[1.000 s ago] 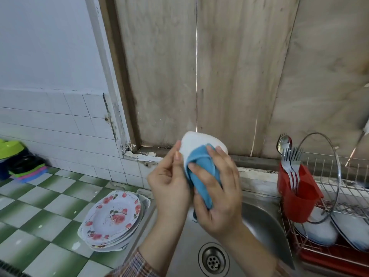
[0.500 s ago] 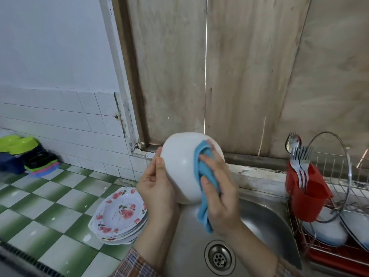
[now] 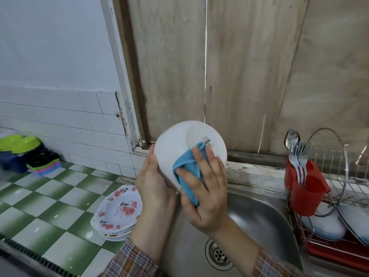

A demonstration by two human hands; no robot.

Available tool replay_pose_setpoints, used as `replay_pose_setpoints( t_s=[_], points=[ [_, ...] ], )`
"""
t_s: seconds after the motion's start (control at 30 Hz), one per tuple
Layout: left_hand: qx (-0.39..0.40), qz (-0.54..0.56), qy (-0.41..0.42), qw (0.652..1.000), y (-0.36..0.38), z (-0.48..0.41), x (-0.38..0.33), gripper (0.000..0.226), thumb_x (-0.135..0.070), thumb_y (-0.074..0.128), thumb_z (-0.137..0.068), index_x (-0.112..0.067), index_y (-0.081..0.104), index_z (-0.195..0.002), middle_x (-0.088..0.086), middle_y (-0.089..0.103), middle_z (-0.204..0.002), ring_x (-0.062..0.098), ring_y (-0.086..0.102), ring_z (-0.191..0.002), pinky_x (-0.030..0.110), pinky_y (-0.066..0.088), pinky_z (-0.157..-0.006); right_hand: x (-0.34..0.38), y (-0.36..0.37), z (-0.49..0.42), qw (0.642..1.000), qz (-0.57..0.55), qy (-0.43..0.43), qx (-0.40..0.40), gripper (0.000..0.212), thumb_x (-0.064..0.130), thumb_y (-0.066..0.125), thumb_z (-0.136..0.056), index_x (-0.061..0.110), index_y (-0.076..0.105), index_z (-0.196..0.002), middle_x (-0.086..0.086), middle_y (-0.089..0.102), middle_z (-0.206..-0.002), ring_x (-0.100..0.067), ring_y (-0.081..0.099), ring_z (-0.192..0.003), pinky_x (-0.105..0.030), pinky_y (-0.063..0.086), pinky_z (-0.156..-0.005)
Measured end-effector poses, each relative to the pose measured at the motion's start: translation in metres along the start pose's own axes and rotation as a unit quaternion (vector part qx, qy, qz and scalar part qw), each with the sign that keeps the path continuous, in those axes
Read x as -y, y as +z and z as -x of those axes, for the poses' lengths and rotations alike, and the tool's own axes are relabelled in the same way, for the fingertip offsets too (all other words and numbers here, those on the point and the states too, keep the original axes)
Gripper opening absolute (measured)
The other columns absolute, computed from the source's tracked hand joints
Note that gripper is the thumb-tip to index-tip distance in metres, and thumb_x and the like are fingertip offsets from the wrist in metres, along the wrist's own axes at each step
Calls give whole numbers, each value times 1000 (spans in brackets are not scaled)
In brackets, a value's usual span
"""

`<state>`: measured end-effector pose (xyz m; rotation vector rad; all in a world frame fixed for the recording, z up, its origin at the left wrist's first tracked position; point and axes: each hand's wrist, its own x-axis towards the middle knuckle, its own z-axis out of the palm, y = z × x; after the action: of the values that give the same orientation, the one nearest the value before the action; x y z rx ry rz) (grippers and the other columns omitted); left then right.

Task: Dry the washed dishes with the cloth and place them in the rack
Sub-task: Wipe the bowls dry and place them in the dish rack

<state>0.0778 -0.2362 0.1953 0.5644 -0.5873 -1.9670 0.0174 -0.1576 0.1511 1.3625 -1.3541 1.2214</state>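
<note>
Plates (image 3: 119, 211) L of sink (image 3: 259, 212), rack (image 3: 343, 198) R, bowl (image 3: 179, 152) above sink.

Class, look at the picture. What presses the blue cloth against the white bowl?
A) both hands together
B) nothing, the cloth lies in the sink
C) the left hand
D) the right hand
D: the right hand presses the blue cloth against the white bowl, while the left hand only holds the bowl's edge.
</note>
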Motion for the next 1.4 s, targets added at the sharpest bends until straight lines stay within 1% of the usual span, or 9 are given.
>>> replay_pose_setpoints(
  t_s=[0.2, 0.33, 0.47, 0.6, 0.8, 0.97, 1.13, 1.27, 1.4],
  points=[
    [4, 88, -132, 987, 6, 8, 1, 38, -22, 48, -99, -15, 57, -135, 5, 74, -88, 20, 73, -65, 36, 54, -43, 5, 14, 27, 957, -141, 225, -119, 46, 35, 38, -100, 43, 27, -144, 13, 11, -160, -28, 17, -147, -45, 24, -117],
    [32, 50, -76, 995, 4, 6, -1, 36, -19, 47, -99, -18, 57, -134, -1, 75, -82, 14, 72, -69, 32, 56, -49, 9, -4, -5, 778, -359, 459, -237, 47, 33, 40, -91, 35, 38, -138, 13, 48, -138, 2, 53, -119, -17, 45, -93],
    [82, -50, 53, 994, -3, -4, -6, 25, -18, 49, -100, -17, 68, -115, 6, 69, -118, 25, 64, -112, 50, 51, -95, -20, -18, -28, 600, -467, 614, -210, 26, 35, 51, -88, 22, 67, -103, -5, 68, -97, -23, 62, -94, -40, 47, -88],
    [125, -171, 208, 955, -8, -6, -16, 23, -10, 49, -98, -18, 71, -100, -8, 74, -100, 9, 66, -99, 31, 51, -90, -29, -35, -48, 555, -464, 676, -141, 25, 32, 51, -93, 17, 63, -78, -3, 60, -64, -19, 58, -59, -25, 51, -56],
    [201, -274, 335, 879, -21, -1, -26, 26, -1, 54, -96, -21, 68, -104, -22, 73, -87, -2, 68, -87, 15, 52, -76, -24, -40, -53, 677, -385, 624, -66, 27, 21, 48, -95, 24, 75, -95, -5, 71, -92, -23, 62, -85, -33, 47, -77],
    [292, -394, 355, 796, -32, 8, -6, 20, -32, 57, -88, -39, 72, -99, -31, 69, -86, -3, 64, -75, 13, 50, -71, 12, -25, -52, 843, -213, 494, -5, 32, 31, 51, -86, 32, 61, -116, 14, 62, -123, -1, 58, -111, -23, 45, -94],
    [246, -375, 162, 879, -48, -2, 24, 26, -15, 55, -93, -33, 75, -90, -7, 74, -87, 18, 68, -85, 42, 56, -83, 54, -23, -48, 825, -324, 448, -115, 32, 20, 51, -92, 38, 59, -117, 7, 68, -110, -16, 65, -91, -33, 55, -77],
    [116, -346, 162, 917, -48, -3, 27, 25, -15, 54, -98, -31, 71, -91, -16, 72, -78, 3, 68, -77, 13, 52, -65, 41, -52, -56, 814, -280, 490, -138, 31, 13, 61, -90, 32, 58, -114, 10, 67, -75, -10, 60, -64, -24, 50, -56],
    [23, -257, 73, 964, -40, -16, 19, 14, -19, 57, -97, -19, 71, -96, -15, 70, -71, -5, 62, -63, 8, 48, -55, 9, -84, -42, 850, -104, 515, -31, 53, 17, 70, -86, 29, 47, -132, 4, 63, -88, -9, 61, -77, -15, 47, -62]
  ],
)
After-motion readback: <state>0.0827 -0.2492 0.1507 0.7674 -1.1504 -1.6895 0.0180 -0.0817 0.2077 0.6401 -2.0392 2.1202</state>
